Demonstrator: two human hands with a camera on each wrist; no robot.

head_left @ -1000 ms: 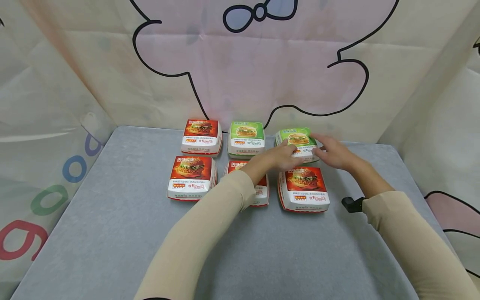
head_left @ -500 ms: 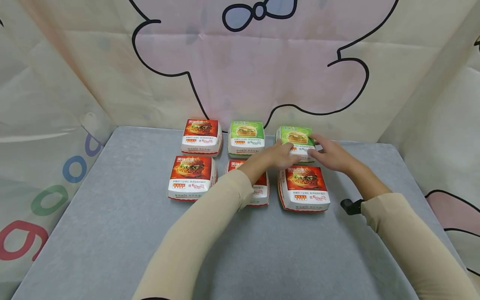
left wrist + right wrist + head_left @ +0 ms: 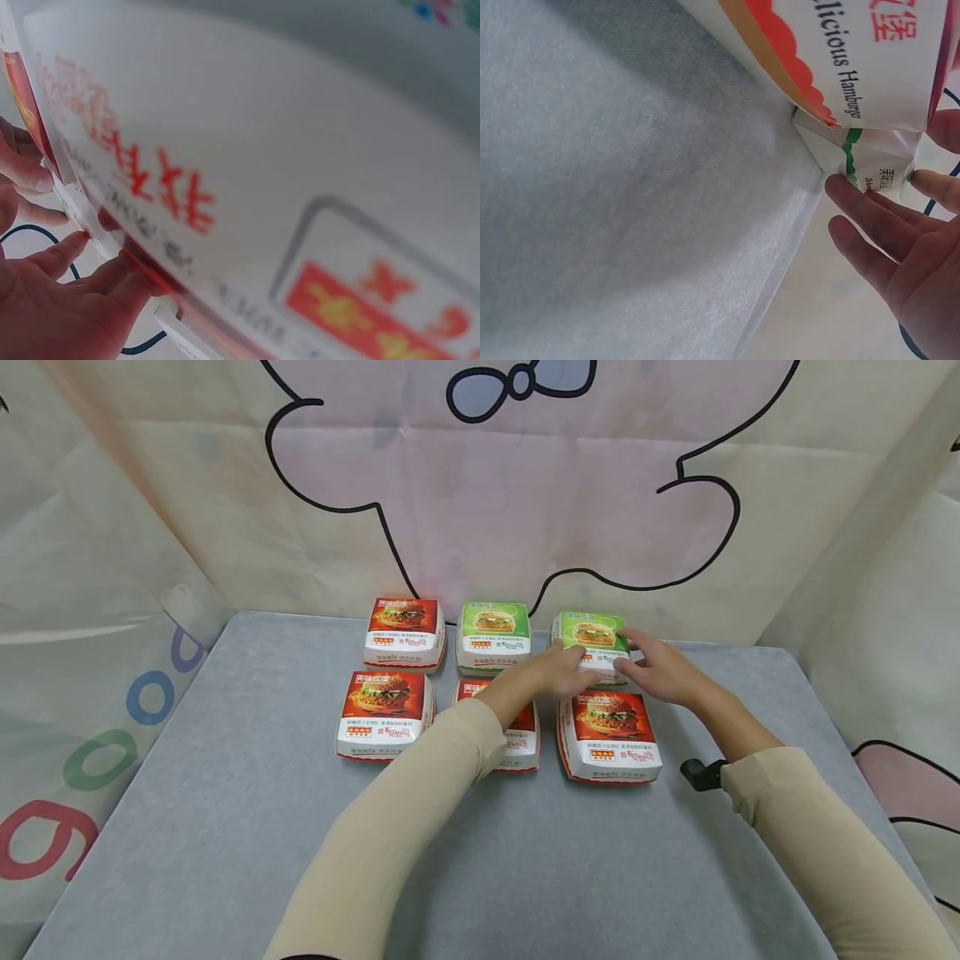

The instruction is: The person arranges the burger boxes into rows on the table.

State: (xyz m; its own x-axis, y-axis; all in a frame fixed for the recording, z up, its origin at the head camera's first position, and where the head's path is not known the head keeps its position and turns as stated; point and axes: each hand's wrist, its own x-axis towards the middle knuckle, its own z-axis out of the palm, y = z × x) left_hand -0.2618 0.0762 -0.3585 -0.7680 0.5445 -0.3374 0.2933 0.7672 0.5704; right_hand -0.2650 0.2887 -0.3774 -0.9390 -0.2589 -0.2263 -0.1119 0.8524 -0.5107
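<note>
A green-topped hamburger box (image 3: 592,631) sits at the back right of two rows of boxes. My left hand (image 3: 551,675) holds its left and front side, partly covering the lid. My right hand (image 3: 663,668) grips its right side, thumb toward the front and a finger near the back corner. In the right wrist view, fingertips (image 3: 844,186) touch the side of the green box (image 3: 881,166). Fingers (image 3: 120,281) of the left hand show in the left wrist view, beyond a blurred white box wall close to the camera.
Nearby are another green box (image 3: 495,635) and red boxes at back left (image 3: 405,631), front left (image 3: 384,714) and front right (image 3: 609,735). The left forearm partly hides a red box (image 3: 522,742). All stand on a grey cloth-covered table (image 3: 225,827) against a printed backdrop (image 3: 480,485).
Between one second and half a second ago, the green box shifted slightly back and straightened, with both hands on it. Since then, hands and boxes have stayed nearly still.
</note>
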